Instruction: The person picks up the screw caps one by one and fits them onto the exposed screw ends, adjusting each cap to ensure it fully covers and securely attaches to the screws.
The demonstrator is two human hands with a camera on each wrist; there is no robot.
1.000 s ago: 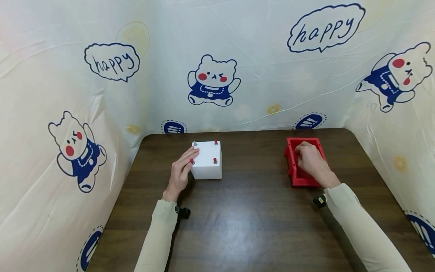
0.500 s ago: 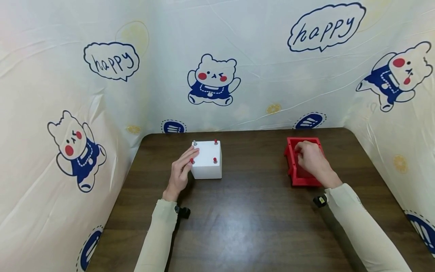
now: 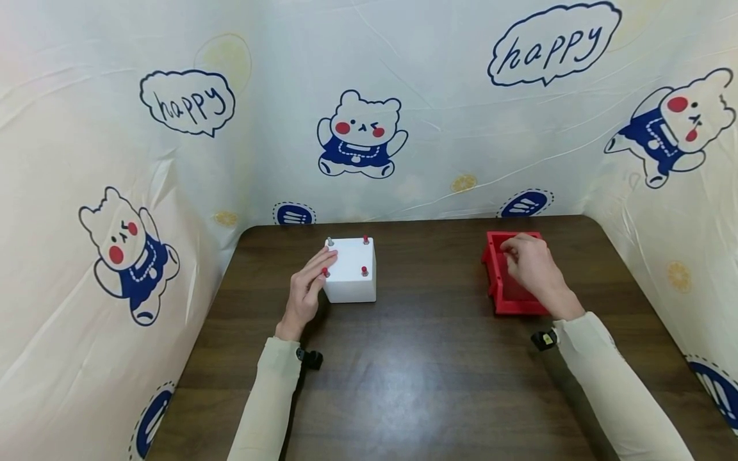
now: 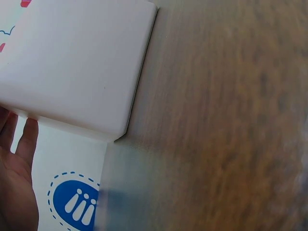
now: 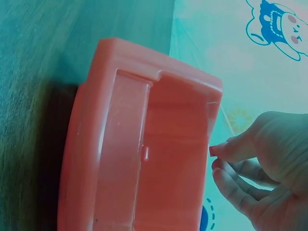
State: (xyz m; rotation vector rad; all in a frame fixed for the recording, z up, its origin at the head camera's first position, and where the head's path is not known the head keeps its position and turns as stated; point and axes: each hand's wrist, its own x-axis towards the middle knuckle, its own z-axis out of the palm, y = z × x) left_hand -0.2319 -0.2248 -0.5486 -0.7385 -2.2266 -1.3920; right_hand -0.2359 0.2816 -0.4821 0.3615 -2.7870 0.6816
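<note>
A white box point(image 3: 349, 271) stands on the table with metal posts at the corners of its top. Three carry red caps point(image 3: 364, 270); the far-left post point(image 3: 330, 242) is bare grey. My left hand point(image 3: 302, 291) rests against the box's left side, its straight fingers reaching onto the top; in the left wrist view the fingers point(image 4: 28, 139) touch the box's edge. Over the red bin point(image 3: 497, 282) hovers my right hand point(image 3: 533, 266), thumb and forefinger together. In the right wrist view a small red cap point(image 5: 213, 151) peeks out at those fingertips, mostly hidden by them.
Brown wood-grain table point(image 3: 403, 371) spreads between the box and the bin. A pale printed cloth point(image 3: 438, 128) with bears hangs behind and along both sides. Each wrist bears a small black camera point(image 3: 544, 339).
My right hand has risen slightly and shifted a little right over the red bin, its pinching fingers now more visible. The left hand and the white box have stayed put.
</note>
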